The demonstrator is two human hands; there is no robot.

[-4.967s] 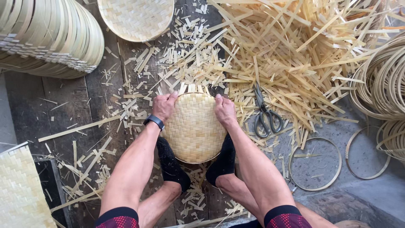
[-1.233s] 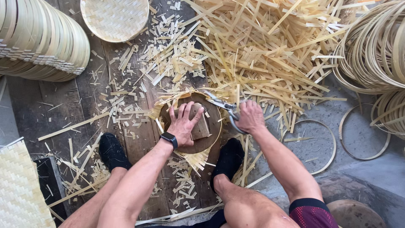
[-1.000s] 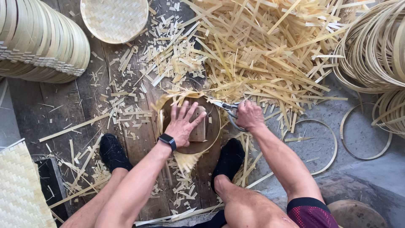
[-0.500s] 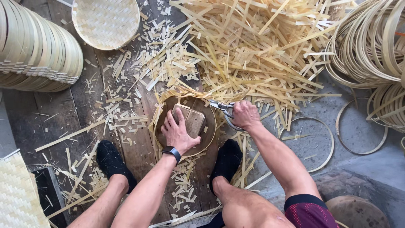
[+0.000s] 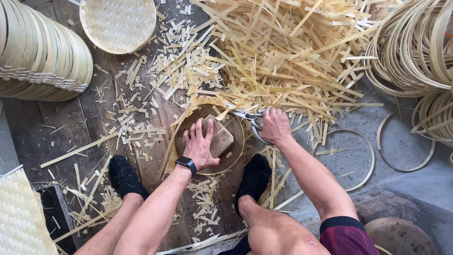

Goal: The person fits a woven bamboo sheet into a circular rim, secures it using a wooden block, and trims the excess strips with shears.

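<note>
Scissors (image 5: 252,120) sit in my right hand (image 5: 275,125), fingers clenched around the handles, blades pointing toward the upper rim of the round brown mould (image 5: 236,141) that lies on the plank floor (image 5: 66,127) between my two black-socked feet. I cannot tell whether the blades are parted or closed. My left hand (image 5: 200,146) is pressed flat on the mould, fingers spread, palm down on a small wooden block (image 5: 221,139) at its middle; it grips nothing, only bears down. A black watch (image 5: 186,164) is on that wrist. Pale woven bamboo edging (image 5: 207,100) sticks out along the mould's upper and left rim, touching the blade tips.

Above and to the right of the mould, a big heap of loose bamboo strips (image 5: 292,52) spreads out. Short offcuts (image 5: 141,118) are scattered left of the mould. Well above and left of it lies a finished woven tray (image 5: 118,23), with a stack of trays (image 5: 40,54) further left. Right of the mould, thin bamboo hoops (image 5: 351,158) lie on the concrete, and a thick bundle of rings (image 5: 417,45) is at the far upper right.
</note>
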